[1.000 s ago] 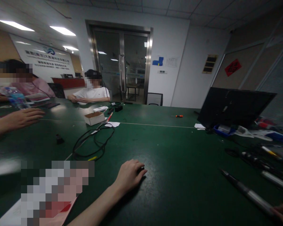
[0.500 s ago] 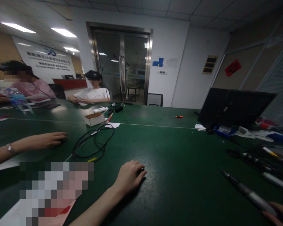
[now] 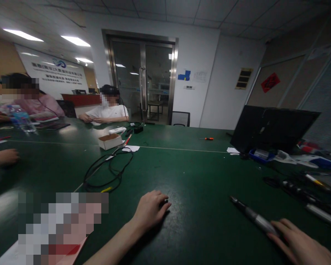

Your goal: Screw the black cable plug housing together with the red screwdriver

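My left hand [image 3: 152,207] rests on the green table with its fingers curled towards the thumb. A small dark spot shows between thumb and fingers; whether it is an object or shadow is unclear. At the lower right, my right hand [image 3: 299,237] grips the rear end of a long pen-shaped tool [image 3: 255,217] with a grey metallic barrel and a dark, tapered tip. The tool points up and left, above or on the tabletop, towards my left hand. Nearest my left forearm lies a pink and white paper item [image 3: 74,250], mostly blurred out.
A looped black cable [image 3: 121,173] and an open cardboard box [image 3: 110,141] lie left of centre. An orange-handled screwdriver [image 3: 209,138] is farther back. A monitor [image 3: 273,127], a blue tray [image 3: 260,155] and several tools crowd the right. Another person's hand [image 3: 5,158] is at left.
My right hand has come in from the right edge, carrying the pen-shaped tool leftward. My left hand has hardly moved. The other person's hand at left has drawn back towards the left edge.
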`<state>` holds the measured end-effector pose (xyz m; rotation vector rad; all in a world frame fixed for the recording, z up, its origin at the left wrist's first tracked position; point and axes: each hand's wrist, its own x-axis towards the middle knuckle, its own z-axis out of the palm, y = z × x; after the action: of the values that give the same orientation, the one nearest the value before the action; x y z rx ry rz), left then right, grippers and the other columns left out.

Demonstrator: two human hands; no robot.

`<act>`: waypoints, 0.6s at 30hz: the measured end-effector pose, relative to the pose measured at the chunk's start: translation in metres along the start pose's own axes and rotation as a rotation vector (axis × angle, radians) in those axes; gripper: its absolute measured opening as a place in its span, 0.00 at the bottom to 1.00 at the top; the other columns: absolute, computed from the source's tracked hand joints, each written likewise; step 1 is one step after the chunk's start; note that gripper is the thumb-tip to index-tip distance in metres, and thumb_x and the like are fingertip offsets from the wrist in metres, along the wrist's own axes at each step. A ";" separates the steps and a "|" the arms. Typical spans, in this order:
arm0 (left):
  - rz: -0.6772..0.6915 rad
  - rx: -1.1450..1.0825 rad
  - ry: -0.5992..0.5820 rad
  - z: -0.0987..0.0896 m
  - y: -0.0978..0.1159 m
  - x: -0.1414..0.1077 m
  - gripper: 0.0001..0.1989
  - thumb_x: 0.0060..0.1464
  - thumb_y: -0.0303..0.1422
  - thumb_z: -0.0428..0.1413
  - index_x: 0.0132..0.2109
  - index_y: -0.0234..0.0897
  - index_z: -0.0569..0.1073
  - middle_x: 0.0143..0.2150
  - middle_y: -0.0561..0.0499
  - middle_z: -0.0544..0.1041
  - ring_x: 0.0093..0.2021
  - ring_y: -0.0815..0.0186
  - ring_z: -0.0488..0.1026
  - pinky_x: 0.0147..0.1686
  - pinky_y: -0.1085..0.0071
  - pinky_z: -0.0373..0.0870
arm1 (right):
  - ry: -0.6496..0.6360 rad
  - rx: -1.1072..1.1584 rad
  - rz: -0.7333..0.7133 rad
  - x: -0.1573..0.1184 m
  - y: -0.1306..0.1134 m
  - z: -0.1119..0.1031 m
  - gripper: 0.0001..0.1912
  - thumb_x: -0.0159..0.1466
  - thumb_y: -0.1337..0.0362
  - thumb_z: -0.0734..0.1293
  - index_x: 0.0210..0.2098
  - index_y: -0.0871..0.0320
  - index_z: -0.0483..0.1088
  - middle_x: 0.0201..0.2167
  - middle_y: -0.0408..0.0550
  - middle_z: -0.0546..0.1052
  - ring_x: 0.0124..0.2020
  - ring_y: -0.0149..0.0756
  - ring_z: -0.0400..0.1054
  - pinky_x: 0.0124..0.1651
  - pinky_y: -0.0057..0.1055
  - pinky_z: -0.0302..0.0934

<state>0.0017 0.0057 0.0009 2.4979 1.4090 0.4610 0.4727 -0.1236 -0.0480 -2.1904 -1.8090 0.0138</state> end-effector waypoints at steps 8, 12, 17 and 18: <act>0.065 -0.022 0.025 -0.002 0.008 -0.004 0.12 0.63 0.35 0.54 0.49 0.37 0.78 0.43 0.44 0.79 0.44 0.56 0.75 0.44 0.63 0.69 | -0.188 0.029 -0.267 0.016 -0.133 -0.001 0.16 0.65 0.58 0.60 0.48 0.51 0.75 0.47 0.53 0.74 0.34 0.42 0.74 0.36 0.38 0.70; 0.104 -0.048 0.082 -0.005 0.011 -0.005 0.13 0.63 0.35 0.54 0.50 0.37 0.78 0.45 0.44 0.78 0.45 0.55 0.74 0.45 0.62 0.69 | -0.239 -0.057 -0.412 0.022 -0.193 -0.001 0.14 0.64 0.66 0.63 0.48 0.52 0.73 0.46 0.51 0.74 0.35 0.42 0.74 0.37 0.38 0.67; 0.198 -0.100 0.137 -0.007 0.014 -0.008 0.14 0.62 0.33 0.51 0.52 0.36 0.76 0.45 0.43 0.77 0.46 0.55 0.72 0.48 0.59 0.68 | -0.301 -0.112 -0.559 0.033 -0.251 -0.004 0.12 0.63 0.67 0.68 0.46 0.54 0.73 0.45 0.48 0.74 0.37 0.45 0.74 0.37 0.37 0.65; 0.215 -0.111 0.126 -0.007 0.015 -0.008 0.15 0.62 0.32 0.51 0.52 0.36 0.76 0.45 0.43 0.77 0.46 0.55 0.72 0.48 0.59 0.68 | -0.301 -0.117 -0.583 0.035 -0.260 -0.003 0.11 0.63 0.66 0.68 0.46 0.55 0.73 0.45 0.48 0.75 0.37 0.45 0.75 0.37 0.36 0.65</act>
<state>0.0064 -0.0087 0.0118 2.5793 1.1243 0.7288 0.2319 -0.0485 0.0224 -1.7150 -2.6152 0.1193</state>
